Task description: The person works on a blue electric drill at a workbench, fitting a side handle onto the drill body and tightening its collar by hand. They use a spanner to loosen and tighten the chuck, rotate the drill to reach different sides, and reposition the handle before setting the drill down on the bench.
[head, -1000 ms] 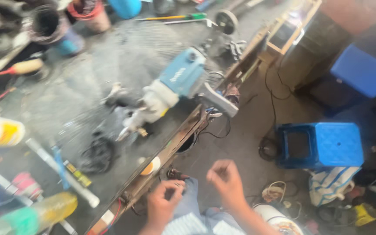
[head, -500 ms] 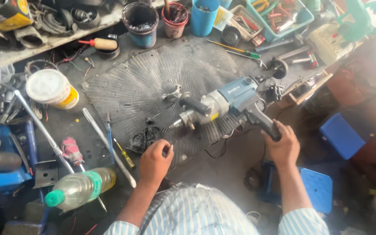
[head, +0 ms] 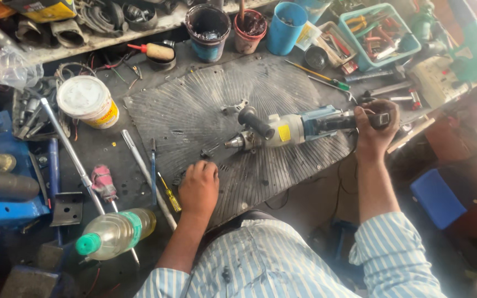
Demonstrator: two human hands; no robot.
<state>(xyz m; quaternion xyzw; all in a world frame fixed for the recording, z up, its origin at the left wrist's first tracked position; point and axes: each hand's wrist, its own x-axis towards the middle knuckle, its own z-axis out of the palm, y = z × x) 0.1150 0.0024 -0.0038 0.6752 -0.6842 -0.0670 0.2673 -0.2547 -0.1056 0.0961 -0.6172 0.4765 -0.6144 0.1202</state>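
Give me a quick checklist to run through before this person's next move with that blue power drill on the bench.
1. Right hand grips the drill by its rear handle: ok.
2. Drill lies flat on the ribbed mat, side handle up: ok.
3. Left hand closed at the mat's near edge, apart from the chuck: ok.
4. What the left hand holds: cannot tell.
5. Plugged in or not: cannot tell.
6. Yellow screwdriver and loose tools crowd the left hand: not ok.
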